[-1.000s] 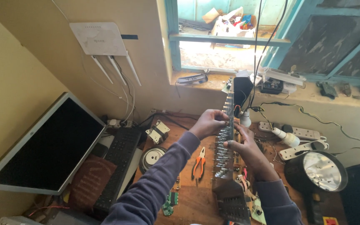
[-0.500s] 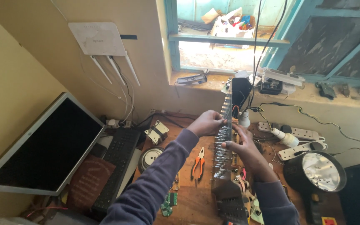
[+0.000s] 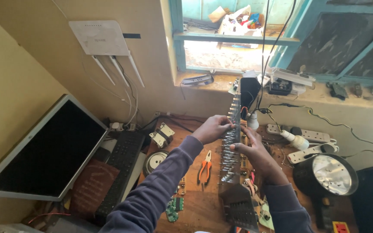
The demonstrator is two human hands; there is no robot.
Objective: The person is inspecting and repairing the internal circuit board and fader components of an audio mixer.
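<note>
Since a second ago little has shifted: both hands keep the same hold on the long narrow circuit board studded with rows of silvery metal parts (image 3: pixel 231 146), which has tipped only slightly in the view. Its long axis runs nearly straight away from the person, the far end pointing up toward the window sill (image 3: pixel 203 88) and the near end pointing back toward the chest, where it meets a dark grey ribbed housing (image 3: pixel 238 207). It is held in the air above the brown wooden workbench (image 3: pixel 199 207), not resting on it. The left hand (image 3: pixel 212 128) pinches the board's left edge near its middle, fingers curled together on it; the right hand (image 3: pixel 251 149) grips the right edge just below, thumb laid against the board. On the bench lie orange-handled pliers (image 3: pixel 204 166), a round silvery metal disc (image 3: pixel 154 160), a small green circuit board (image 3: pixel 172 207) and a black keyboard (image 3: pixel 119 170), with a flat dark monitor (image 3: pixel 48 151) leaning at the left. A white power strip (image 3: pixel 301 134) and a round black lamp with a shiny reflector (image 3: pixel 329 174) sit at the right. On the yellowish wall hangs a white router with antennas (image 3: pixel 100 38), beside the blue-framed window (image 3: pixel 238 39).
</note>
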